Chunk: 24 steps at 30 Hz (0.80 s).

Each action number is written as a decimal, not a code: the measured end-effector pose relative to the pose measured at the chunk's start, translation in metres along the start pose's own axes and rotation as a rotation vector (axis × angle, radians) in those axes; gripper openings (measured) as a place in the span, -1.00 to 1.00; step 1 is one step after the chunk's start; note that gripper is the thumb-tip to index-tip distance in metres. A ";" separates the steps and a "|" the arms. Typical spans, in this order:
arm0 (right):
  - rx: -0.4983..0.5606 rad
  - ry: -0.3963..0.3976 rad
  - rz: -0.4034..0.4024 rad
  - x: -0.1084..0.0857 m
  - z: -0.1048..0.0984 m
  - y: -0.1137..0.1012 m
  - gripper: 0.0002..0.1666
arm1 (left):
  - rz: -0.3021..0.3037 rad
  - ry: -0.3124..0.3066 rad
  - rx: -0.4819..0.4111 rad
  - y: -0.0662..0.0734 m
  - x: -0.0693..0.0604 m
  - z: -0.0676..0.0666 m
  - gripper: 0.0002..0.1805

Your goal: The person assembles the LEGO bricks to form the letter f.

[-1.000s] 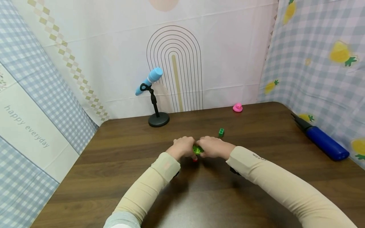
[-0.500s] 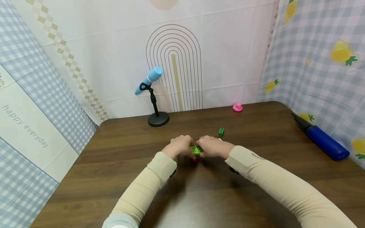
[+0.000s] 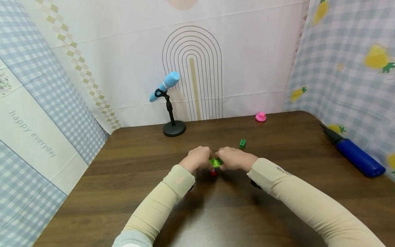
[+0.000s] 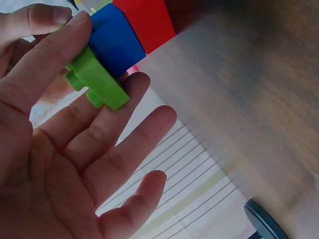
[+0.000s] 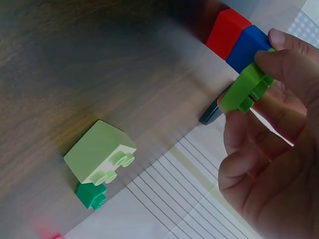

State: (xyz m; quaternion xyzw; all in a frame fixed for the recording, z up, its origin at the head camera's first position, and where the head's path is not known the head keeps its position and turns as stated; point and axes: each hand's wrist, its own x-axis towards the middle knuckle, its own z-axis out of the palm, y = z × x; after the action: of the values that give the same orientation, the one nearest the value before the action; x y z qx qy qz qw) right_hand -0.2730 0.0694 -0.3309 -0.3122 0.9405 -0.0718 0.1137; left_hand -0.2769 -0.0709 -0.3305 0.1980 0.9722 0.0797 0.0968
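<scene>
Both hands meet over a small stack of toy building bricks at the middle of the table. A red brick (image 4: 147, 25) forms the bottom, a blue brick (image 4: 117, 42) sits above it, and a lime-green brick (image 3: 215, 162) with studs is on top. With thumb and fingers, my left hand (image 3: 198, 160) pinches the lime-green brick; its other fingers are spread. From the other side my right hand (image 3: 236, 158) pinches the same brick, thumb on one face and curled fingers below. The fingers hide part of the stack in the head view.
A pale green brick (image 5: 99, 154) and a small dark green brick (image 3: 242, 143) lie beyond my right hand. At the back stand a blue toy microphone (image 3: 165, 85) on a black stand (image 3: 174, 128) and a pink duck (image 3: 260, 117). A blue pump (image 3: 359, 157) lies right.
My left hand has shifted slightly left and then back right against the stack. My right hand keeps its hold. The head view has turned a little.
</scene>
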 end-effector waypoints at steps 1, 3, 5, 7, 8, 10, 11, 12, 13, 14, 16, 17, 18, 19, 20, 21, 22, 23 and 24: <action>0.005 -0.006 0.005 0.000 0.000 0.001 -0.53 | 0.000 0.000 0.005 0.000 0.000 0.000 -0.68; 0.016 -0.012 0.005 0.001 0.000 0.002 -0.54 | -0.004 0.001 0.014 0.001 0.001 0.000 -0.69; 0.034 -0.009 -0.007 0.001 0.000 0.004 -0.57 | -0.012 0.003 0.023 0.001 0.001 0.000 -0.71; 0.045 -0.004 -0.023 0.001 0.000 0.007 -0.59 | -0.022 -0.003 0.031 0.002 0.001 0.000 -0.74; 0.052 0.003 -0.033 0.000 0.000 0.009 -0.60 | -0.026 -0.005 0.032 0.002 0.001 -0.001 -0.74; 0.079 0.012 -0.047 -0.001 -0.001 0.013 -0.63 | -0.034 -0.010 0.028 0.003 0.001 -0.001 -0.76; 0.092 0.018 -0.049 -0.001 -0.003 0.016 -0.61 | -0.036 -0.012 0.026 0.003 0.001 -0.001 -0.76; 0.104 0.023 -0.049 -0.003 -0.004 0.018 -0.60 | -0.040 -0.014 0.024 0.003 0.001 -0.001 -0.76; 0.119 0.029 -0.050 -0.004 -0.006 0.020 -0.57 | -0.043 -0.014 0.022 0.003 0.001 -0.001 -0.75; 0.134 0.036 -0.050 -0.005 -0.008 0.023 -0.56 | -0.046 -0.013 0.022 0.003 0.001 -0.002 -0.75; 0.144 0.049 -0.044 -0.007 -0.011 0.027 -0.53 | -0.051 -0.012 0.025 0.003 0.001 -0.002 -0.74; 0.145 0.058 -0.038 -0.008 -0.013 0.029 -0.53 | -0.052 -0.011 0.029 0.003 0.001 -0.002 -0.73; 0.140 0.065 -0.031 -0.009 -0.015 0.031 -0.53 | -0.054 -0.011 0.030 0.003 0.002 -0.001 -0.73; 0.135 0.076 -0.024 -0.010 -0.016 0.033 -0.54 | -0.056 -0.013 0.027 0.003 0.002 -0.001 -0.73; 0.128 0.086 -0.011 -0.011 -0.017 0.035 -0.55 | -0.058 -0.013 0.025 0.003 0.002 -0.001 -0.73; 0.124 0.095 0.003 -0.012 -0.018 0.038 -0.56 | -0.059 -0.015 0.023 0.003 0.002 -0.001 -0.73; 0.117 0.107 0.023 -0.012 -0.019 0.040 -0.57 | -0.060 -0.017 0.020 0.003 0.002 0.000 -0.73; 0.111 0.121 0.038 -0.013 -0.020 0.043 -0.58 | -0.061 -0.018 0.017 0.003 0.002 0.000 -0.73; 0.102 0.134 0.052 -0.013 -0.020 0.045 -0.59 | -0.062 -0.018 0.012 0.004 0.002 0.000 -0.73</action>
State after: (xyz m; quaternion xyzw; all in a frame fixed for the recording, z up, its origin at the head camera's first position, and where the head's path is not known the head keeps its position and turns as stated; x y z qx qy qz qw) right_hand -0.2942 0.1145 -0.3190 -0.2761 0.9488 -0.1374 0.0679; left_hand -0.2776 -0.0669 -0.3301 0.1688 0.9774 0.0690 0.1070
